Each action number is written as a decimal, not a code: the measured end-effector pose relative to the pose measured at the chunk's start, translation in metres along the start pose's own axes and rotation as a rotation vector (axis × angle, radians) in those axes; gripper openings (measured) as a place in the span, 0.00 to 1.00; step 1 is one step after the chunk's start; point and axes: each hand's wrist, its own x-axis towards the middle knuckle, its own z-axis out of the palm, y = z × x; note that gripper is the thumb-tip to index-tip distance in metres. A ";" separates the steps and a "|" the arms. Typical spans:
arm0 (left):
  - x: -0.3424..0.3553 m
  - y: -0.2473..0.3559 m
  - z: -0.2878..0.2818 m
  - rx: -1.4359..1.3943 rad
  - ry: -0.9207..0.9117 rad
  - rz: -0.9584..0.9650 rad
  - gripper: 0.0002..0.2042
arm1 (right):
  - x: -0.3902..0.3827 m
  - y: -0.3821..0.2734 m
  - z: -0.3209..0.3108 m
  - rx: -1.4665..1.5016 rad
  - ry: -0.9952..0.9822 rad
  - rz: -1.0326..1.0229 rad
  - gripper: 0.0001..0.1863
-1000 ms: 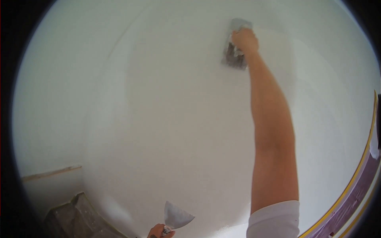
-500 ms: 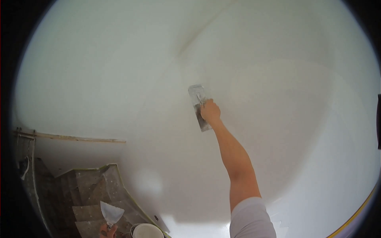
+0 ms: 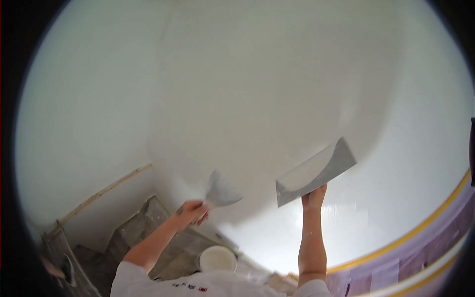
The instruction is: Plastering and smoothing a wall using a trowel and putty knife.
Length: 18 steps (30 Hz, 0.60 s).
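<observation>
My right hand (image 3: 313,198) is closed round the handle of a plastering trowel (image 3: 341,159), its rectangular metal blade tilted with the flat face toward me. A pale smear of wet plaster (image 3: 309,173) covers part of that face. To the left, my left hand (image 3: 193,213) grips a broad putty knife (image 3: 224,192) whose flared blade points right and up, apart from the trowel. Behind both tools rises a wall (image 3: 257,99) with a large greyish coated area and whiter surface at its right.
A white bucket (image 3: 217,259) stands low in the middle, beside covered steps (image 3: 170,255). A thin wooden strip (image 3: 104,190) runs along the left wall. Yellow tape (image 3: 415,236) edges purple sheeting (image 3: 396,270) at lower right.
The trowel has come off the wall, down and to the right, and turned so its blade face shows. My left hand has risen to the right with the putty knife. The view has shifted.
</observation>
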 end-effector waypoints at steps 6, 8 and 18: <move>0.089 0.009 0.096 -0.112 -0.502 -0.170 0.13 | -0.053 -0.040 -0.094 0.069 0.062 -0.170 0.24; 0.098 -0.006 0.116 -0.064 -0.625 -0.274 0.14 | -0.076 -0.043 -0.107 0.195 0.012 -0.039 0.25; 0.095 -0.009 0.185 -0.188 -0.915 -0.284 0.15 | -0.181 -0.094 -0.116 -0.567 -0.031 0.320 0.06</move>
